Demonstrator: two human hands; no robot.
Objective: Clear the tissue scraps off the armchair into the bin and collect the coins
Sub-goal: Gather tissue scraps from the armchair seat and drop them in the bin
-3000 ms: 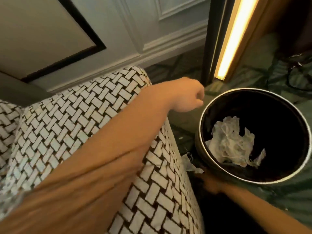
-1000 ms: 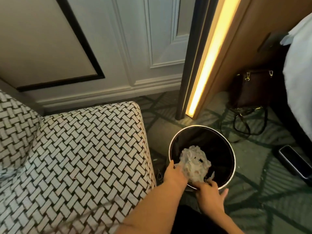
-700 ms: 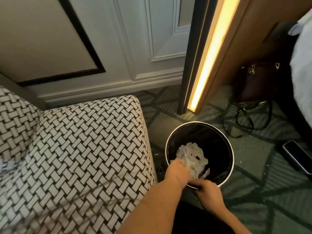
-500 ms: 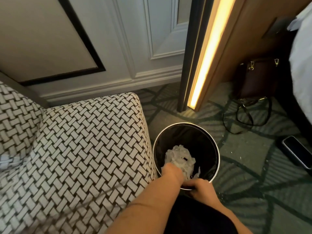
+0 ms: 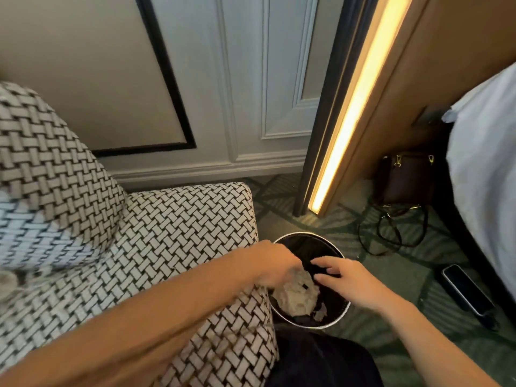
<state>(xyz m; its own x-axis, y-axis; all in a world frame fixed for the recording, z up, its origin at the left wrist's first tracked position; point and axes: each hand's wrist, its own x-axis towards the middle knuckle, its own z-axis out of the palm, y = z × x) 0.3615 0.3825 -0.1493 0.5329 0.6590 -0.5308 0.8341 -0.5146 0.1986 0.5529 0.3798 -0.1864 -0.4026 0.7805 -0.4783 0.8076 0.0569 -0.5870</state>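
Note:
The black round bin [image 5: 333,248] stands on the carpet against the armchair's [image 5: 167,233] right side. A crumpled white tissue wad [image 5: 296,296] lies inside it. My left hand [image 5: 275,265] reaches across the seat corner to the bin's left rim, fingers bent down onto the top of the wad, fingertips hidden. My right hand [image 5: 346,277] hovers over the bin's opening with fingers loosely spread and holds nothing. No coins show in this view.
A phone [image 5: 466,294] lies on the green carpet to the right. A brown handbag [image 5: 405,177] with a looped strap sits by a lit wooden panel [image 5: 351,107]. White bedding [image 5: 485,152] fills the right edge. My dark-clothed leg [image 5: 315,356] is below the bin.
My right hand has let go of the bin's near rim and lifted over the opening. My left hand has risen from inside the bin to its left rim.

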